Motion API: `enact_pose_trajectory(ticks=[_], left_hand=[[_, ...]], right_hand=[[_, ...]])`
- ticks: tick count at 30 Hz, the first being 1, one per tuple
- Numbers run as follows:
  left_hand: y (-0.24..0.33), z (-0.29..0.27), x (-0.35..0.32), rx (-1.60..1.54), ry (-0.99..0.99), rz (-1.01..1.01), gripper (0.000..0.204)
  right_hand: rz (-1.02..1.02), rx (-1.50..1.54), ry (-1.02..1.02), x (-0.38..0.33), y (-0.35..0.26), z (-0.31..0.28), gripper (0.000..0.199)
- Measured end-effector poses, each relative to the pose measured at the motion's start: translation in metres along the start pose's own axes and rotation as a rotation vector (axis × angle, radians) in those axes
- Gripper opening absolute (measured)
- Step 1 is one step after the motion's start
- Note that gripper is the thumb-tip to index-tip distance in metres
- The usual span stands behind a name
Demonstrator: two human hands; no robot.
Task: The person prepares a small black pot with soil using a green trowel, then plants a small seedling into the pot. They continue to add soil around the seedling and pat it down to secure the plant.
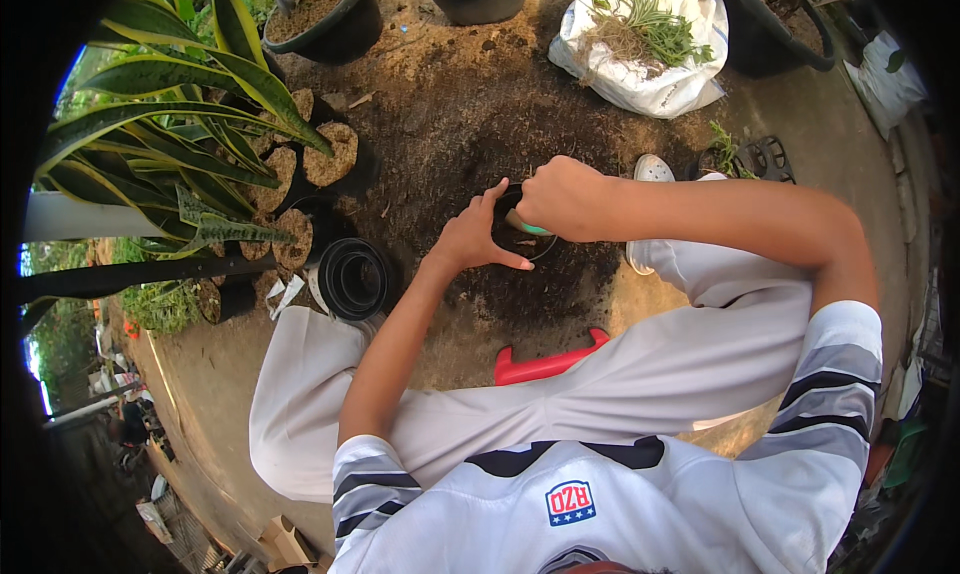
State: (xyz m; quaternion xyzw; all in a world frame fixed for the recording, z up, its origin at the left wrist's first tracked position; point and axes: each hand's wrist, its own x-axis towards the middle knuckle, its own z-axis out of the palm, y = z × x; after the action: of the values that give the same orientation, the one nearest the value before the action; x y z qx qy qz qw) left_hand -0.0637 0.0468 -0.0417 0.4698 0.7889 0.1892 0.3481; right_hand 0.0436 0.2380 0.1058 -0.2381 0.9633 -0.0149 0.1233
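Observation:
A black plant pot [541, 254] stands on the soil-strewn ground in front of me. My left hand [472, 236] spans its left side, with thumb and fingers spread along the rim. Over the pot's mouth, my right hand [562, 199] is closed in a fist, knuckles up. Below that fist shows a green edge [535, 229] of some object. Its shape and kind are hidden by the hand. Inside the pot it is dark, and I cannot make out its contents well.
Nested black pots [355, 278] stand at the left, near potted snake plants [190, 124]. A red plastic object [550, 357] lies before my legs. Beyond the soil sits a white sack [640, 92] topped with uprooted plants [650, 32]. Large dark pots [335, 29] line the far side.

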Motion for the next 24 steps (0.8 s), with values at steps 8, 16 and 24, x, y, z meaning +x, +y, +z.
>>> enact_pose_trajectory(ticks=[8,16,24], left_hand=[[-0.018,0.007,0.002,-0.039,0.01,0.02,0.153],[0.003,-0.004,-0.008,-0.054,-0.005,-0.038,0.152],[0.012,-0.014,-0.011,-0.049,-0.068,-0.093,0.148]], right_hand=[[-0.038,-0.091,0.028,0.002,-0.013,-0.05,0.005],[0.053,-0.041,0.007,0.003,0.006,-0.033,0.008],[0.343,0.13,-0.06,0.008,0.023,-0.152,0.016]])
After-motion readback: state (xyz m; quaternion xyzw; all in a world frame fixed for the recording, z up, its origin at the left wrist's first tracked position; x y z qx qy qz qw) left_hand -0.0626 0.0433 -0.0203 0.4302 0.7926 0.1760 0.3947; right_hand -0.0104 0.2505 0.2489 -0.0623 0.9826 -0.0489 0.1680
